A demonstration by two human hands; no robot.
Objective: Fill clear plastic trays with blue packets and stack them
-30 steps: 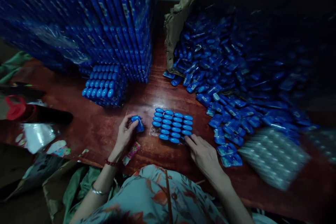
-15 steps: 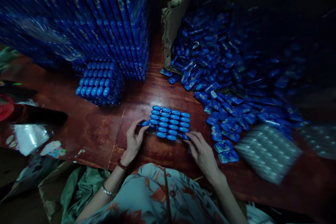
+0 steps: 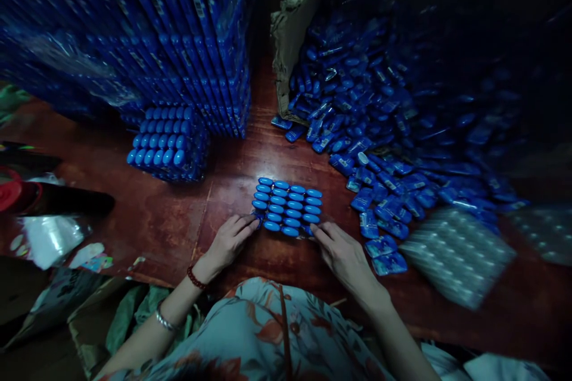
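A block of small flat blue containers (image 3: 279,208), stood in rows with their rounded glossy ends up, is in front of me on the table. At its near left corner, my left hand (image 3: 235,237) is closed, fingertips pinching a small blue container against the rows. My right hand (image 3: 344,253) is closed at the near right corner, its fingertips on another dark blue container (image 3: 307,230). Its thumb is partly hidden under the fingers.
A cardboard box (image 3: 286,41) on its side spills loose blue containers (image 3: 379,184) at right. Clear ridged plastic trays (image 3: 460,256) lie near them. Tall wrapped stacks (image 3: 179,30) and a smaller stacked block (image 3: 165,143) stand at left, with a dark red-topped bottle (image 3: 62,197).
My left hand has brought its blue container right against the near left corner of the block. The right hand has barely moved and stays at the block's right side.
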